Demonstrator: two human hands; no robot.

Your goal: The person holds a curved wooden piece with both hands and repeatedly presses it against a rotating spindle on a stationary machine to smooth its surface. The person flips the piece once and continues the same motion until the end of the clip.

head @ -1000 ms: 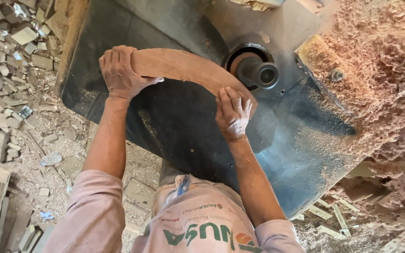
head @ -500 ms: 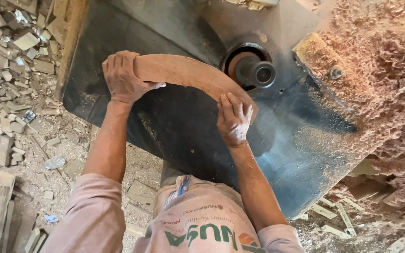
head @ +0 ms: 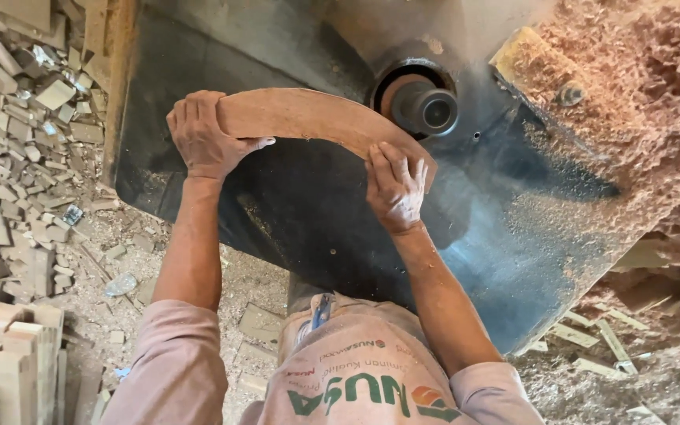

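Flat on the dark machine table point(head: 277, 205), a curved wooden piece point(head: 308, 118) arches left to right, left hand point(head: 202, 138) gripping one end, right hand point(head: 395, 185) clasping the other beside the spindle point(head: 426, 110).

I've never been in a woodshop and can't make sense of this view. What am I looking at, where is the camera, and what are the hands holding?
The camera sits on the person's head and looks straight down, so you see their own arms and shirt from above. Both hands grip one curved wooden piece, shaped like an arc. The left hand wraps around its left end; the right hand presses flat on its right end. The piece lies on a dark metal machine table. Just beyond its right end a round metal spindle stands up out of a hole in the table. Whether it is turning cannot be told. To the right is a heap of reddish sawdust. On the floor at the left lie many small wood offcuts, with stacked wooden blocks at the lower left.
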